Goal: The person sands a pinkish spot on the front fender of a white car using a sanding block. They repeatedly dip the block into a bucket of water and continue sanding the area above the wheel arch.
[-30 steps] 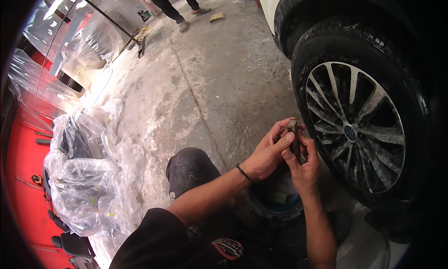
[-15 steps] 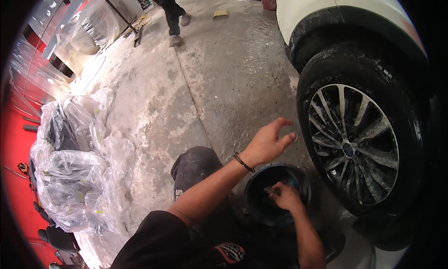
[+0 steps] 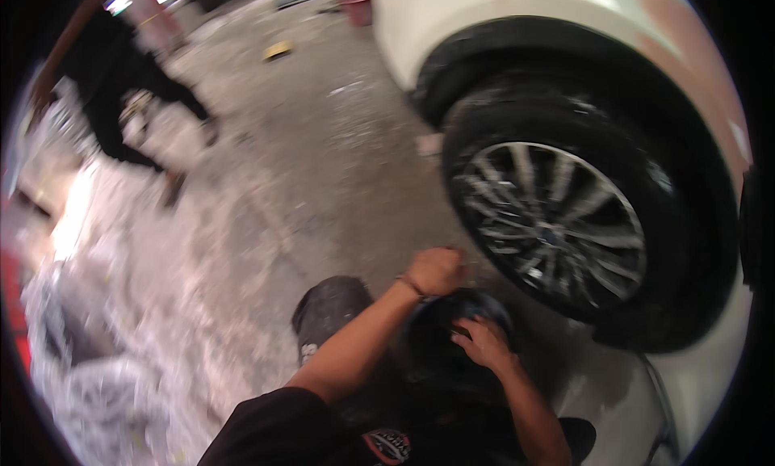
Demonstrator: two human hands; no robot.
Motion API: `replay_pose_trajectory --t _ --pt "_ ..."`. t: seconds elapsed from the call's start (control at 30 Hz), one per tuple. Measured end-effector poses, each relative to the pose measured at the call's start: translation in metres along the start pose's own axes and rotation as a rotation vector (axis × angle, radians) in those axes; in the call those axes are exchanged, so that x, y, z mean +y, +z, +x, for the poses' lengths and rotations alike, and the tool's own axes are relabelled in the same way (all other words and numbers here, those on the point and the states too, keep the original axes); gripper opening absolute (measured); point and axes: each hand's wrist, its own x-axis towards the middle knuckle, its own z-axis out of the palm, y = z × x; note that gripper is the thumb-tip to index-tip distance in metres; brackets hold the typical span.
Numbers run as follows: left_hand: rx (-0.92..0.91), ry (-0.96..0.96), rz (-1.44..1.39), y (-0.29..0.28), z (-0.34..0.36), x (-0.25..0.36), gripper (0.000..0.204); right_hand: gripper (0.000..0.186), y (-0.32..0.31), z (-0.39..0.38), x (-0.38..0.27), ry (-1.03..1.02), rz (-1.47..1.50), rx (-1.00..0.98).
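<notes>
A dark round bucket point(image 3: 416, 345) stands on the floor between my knee and the car wheel point(image 3: 557, 232). My right hand point(image 3: 486, 343) reaches over its opening, the fingers bent together; what is between them is too dark and blurred to make out. Just beyond the bucket's far rim hangs my left hand point(image 3: 437, 270), a dark band on its wrist. Its fingers look curled downward, but motion smears them. The wheel has a black tyre and a multi-spoke silver rim with pale streaks. Neither hand touches it.
The white car point(image 3: 412, 18) fills the right side. Clear plastic sheeting point(image 3: 121, 393) lies heaped at left. Another person in dark clothes point(image 3: 113, 62) walks at the upper left. A yellow block point(image 3: 278, 51) and a red tub point(image 3: 357, 7) are far off on the concrete floor point(image 3: 266, 167).
The view has swung right, bringing more of the car in. My left hand's fingers, spread before, now look curled. My right hand stays over the bucket. The other person has come nearer.
</notes>
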Motion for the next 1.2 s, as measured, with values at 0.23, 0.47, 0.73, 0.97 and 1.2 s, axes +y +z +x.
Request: replay_pose_trajectory --t 0.23,0.47,0.73,0.97,1.2 --pt "-0.162 0.247 0.130 0.035 0.068 -0.003 0.050 0.048 -0.294 -0.069 -0.138 -0.220 -0.334 0.701" --pt "-0.450 0.395 0.344 0.092 0.100 -0.012 0.062 0.052 -0.450 -0.138 -0.175 -0.091 -0.903 1.228" --pt "-0.255 0.583 0.050 0.086 0.075 -0.021 0.021 0.043 -0.385 -0.122 -0.124 -0.232 -0.766 1.143" --pt "-0.146 0.537 0.000 0.097 0.015 -0.001 0.017 0.045 -0.263 -0.105 -0.075 -0.157 -0.449 0.873" --pt "-0.195 0.474 0.601 0.251 0.020 -0.055 0.050 0.048 -0.217 -0.119 -0.049 0.052 -0.302 0.687"
